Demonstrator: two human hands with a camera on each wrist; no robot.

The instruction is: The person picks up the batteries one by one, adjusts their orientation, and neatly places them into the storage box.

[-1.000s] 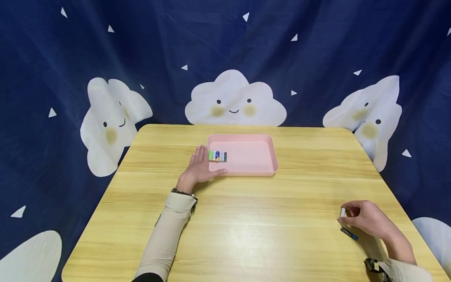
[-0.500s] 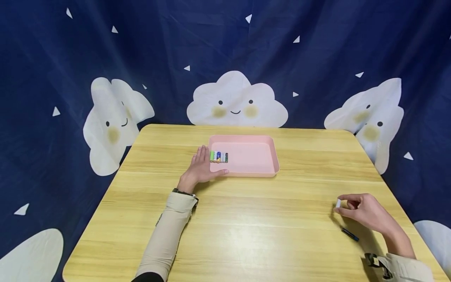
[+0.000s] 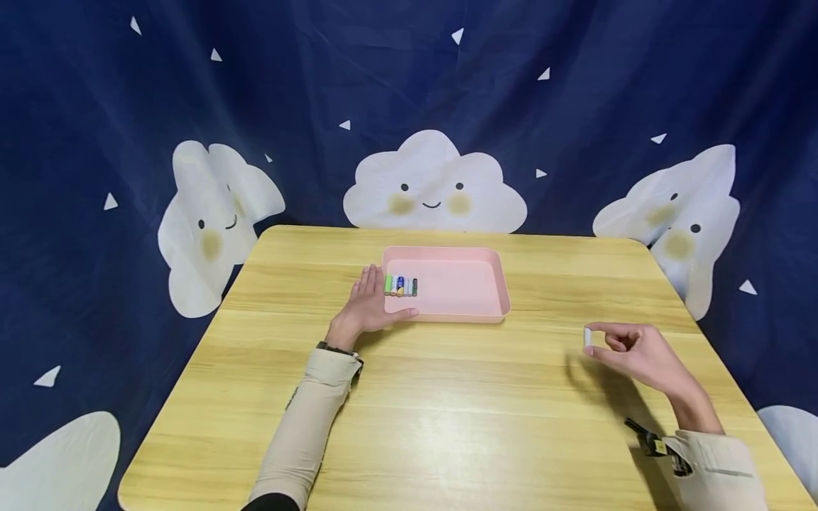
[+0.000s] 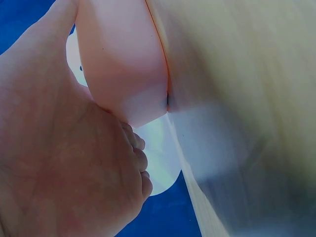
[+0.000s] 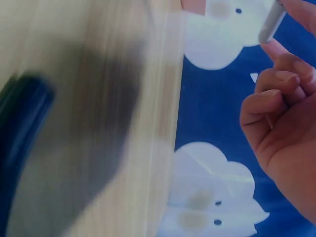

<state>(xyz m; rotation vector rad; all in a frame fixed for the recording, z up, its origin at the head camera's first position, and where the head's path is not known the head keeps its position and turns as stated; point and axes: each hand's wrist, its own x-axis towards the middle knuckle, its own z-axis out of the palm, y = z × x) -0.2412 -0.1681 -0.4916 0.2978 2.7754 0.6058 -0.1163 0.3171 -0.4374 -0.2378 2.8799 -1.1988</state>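
My right hand (image 3: 642,351) pinches a white battery (image 3: 588,336) upright between thumb and index fingertips, above the table's right side; in the right wrist view the other fingers curl toward the palm. Below that hand a dark battery (image 5: 24,113) lies on the table, large and blurred in this view. At the left end of a pink tray (image 3: 460,318), my left hand (image 3: 371,305) rests with fingers straight along the side and thumb over the front rim. Inside the tray, several batteries (image 3: 400,286) lie side by side in a row against the left wall.
The light wood table (image 3: 434,411) has rounded corners and reaches back to a dark blue curtain (image 3: 409,71) with white clouds. Both wrists wear dark straps, the right one (image 3: 664,451) close over the dark battery.
My right hand has lifted the white battery from beside the dark one and moved it left and toward the back. The left hand and the tray stay in place.
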